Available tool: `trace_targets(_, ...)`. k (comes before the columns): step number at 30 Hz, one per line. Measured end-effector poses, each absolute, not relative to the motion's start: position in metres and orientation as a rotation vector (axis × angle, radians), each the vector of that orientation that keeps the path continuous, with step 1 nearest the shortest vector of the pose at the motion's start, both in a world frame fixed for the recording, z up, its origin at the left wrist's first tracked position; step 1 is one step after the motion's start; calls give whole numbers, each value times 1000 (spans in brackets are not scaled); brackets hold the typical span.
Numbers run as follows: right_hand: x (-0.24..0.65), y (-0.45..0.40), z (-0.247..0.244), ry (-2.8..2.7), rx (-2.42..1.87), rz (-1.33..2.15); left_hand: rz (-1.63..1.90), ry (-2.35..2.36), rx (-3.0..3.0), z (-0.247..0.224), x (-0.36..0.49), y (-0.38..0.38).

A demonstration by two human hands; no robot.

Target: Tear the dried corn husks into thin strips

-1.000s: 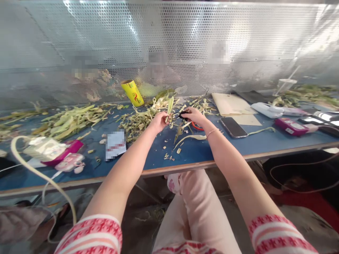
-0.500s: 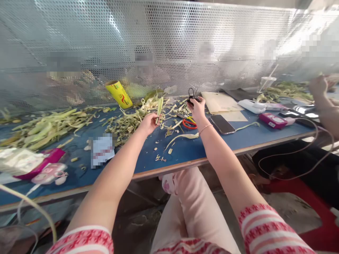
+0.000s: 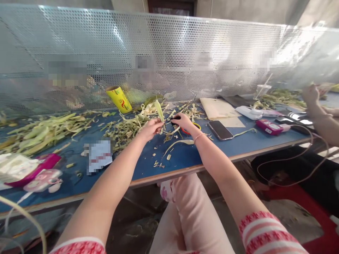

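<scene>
My left hand point(image 3: 152, 129) is closed on a folded pale-green leaf strip point(image 3: 159, 111), which stands up from the fingers with a thin dark stem below. My right hand point(image 3: 183, 121) has come close to it from the right, its fingers closed around a small black thing point(image 3: 174, 120) whose kind I cannot make out. The two hands are a short gap apart. Red-and-yellow scissors point(image 3: 196, 125) lie on the blue table point(image 3: 148, 158), partly hidden behind my right hand. Heaped dried leaf strips point(image 3: 124, 127) lie beyond and left of my left hand.
A yellow tube point(image 3: 119, 99) leans by the perforated metal screen point(image 3: 174, 46). To the right lie a phone point(image 3: 220, 130), brown paper point(image 3: 218, 108) and a magenta box point(image 3: 268, 127). More leaf strips point(image 3: 53, 130) are at left. Another person's arm point(image 3: 315, 109) is at far right.
My right hand has moved left and down with the black thing, close to my left hand. The leaf strip stays in my left hand. The view has tilted up slightly.
</scene>
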State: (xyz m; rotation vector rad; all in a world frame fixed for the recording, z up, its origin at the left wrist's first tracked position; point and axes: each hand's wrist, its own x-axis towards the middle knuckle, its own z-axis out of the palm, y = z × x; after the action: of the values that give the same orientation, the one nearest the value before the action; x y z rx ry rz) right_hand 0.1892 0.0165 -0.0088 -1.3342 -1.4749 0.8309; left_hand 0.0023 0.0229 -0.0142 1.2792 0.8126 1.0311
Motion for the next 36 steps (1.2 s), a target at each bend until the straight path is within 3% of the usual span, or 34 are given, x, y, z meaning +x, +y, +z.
trace_targets(20,188,10,-3,-1520,-1445,968,1119,1005,1268,-11,9,20)
trace_targets(36,198,5,0,-1609,-1269,1339,1126,1041,1292,-17,8,25)
